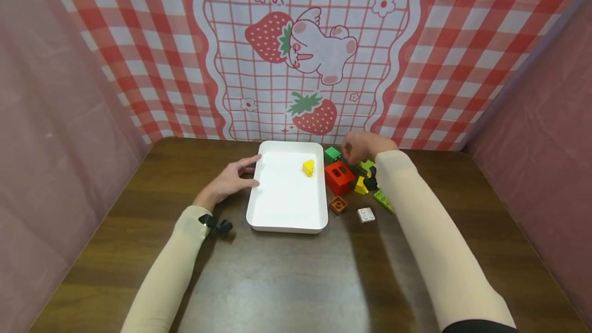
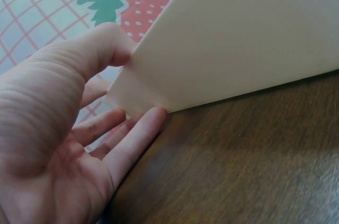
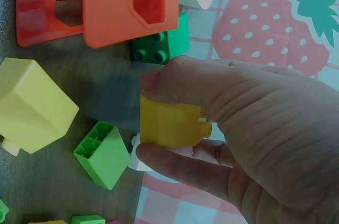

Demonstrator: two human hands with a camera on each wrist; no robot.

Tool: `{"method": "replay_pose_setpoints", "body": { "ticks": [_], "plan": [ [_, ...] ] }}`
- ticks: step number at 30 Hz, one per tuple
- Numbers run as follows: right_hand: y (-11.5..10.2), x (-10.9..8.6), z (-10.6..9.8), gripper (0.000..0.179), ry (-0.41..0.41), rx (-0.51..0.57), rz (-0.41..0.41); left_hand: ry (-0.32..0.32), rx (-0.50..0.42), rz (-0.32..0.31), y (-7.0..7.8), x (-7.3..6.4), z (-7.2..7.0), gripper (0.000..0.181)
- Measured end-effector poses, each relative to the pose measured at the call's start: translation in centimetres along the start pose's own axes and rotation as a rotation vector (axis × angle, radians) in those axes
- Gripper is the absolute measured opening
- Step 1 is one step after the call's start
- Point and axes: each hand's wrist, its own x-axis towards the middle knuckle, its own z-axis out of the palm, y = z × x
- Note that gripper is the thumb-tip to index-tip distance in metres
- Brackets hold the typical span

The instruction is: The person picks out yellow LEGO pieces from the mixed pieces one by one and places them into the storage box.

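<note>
A white tray [image 1: 287,204] lies on the table with a yellow brick [image 1: 308,168] inside it, toward its right wall. My left hand [image 1: 229,179] rests against the tray's left side. In the left wrist view its extended fingertips touch the outer wall [image 2: 222,44]. To the right of the tray, my right hand [image 1: 363,146] pinches another yellow brick [image 3: 172,123] between thumb and fingers, held over the loose pieces. Below that hand are a green brick [image 3: 165,44], a lime green brick [image 3: 103,155] and a red house-shaped piece [image 3: 132,7].
Nearer me on the table [image 1: 277,281] are a brown brick [image 1: 338,205], a white brick [image 1: 366,215] and a long lime plate [image 1: 383,201]. One more yellow brick [image 1: 361,186] lies beside the red piece. A patterned cloth [image 1: 296,86] hangs behind the table.
</note>
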Motion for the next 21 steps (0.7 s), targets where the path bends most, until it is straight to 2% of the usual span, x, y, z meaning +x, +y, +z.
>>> {"method": "replay_pose_setpoints", "body": {
  "ticks": [5, 9, 21],
  "plan": [
    [0.1, -0.2, -0.3, 0.011, 0.013, 0.007, 0.032, -0.003, -0.007, 0.000, 0.1, 0.0, 0.0, 0.085],
    [0.1, -0.4, -0.8, 0.011, 0.017, 0.005, 0.027, -0.006, -0.011, -0.002, 0.2, 0.0, 0.0, 0.086],
    [-0.4, -1.2, -2.2, 0.005, -0.012, 0.038, 0.053, -0.005, -0.001, -0.011, 0.1, 0.0, 0.0, 0.086]
  ]
}}
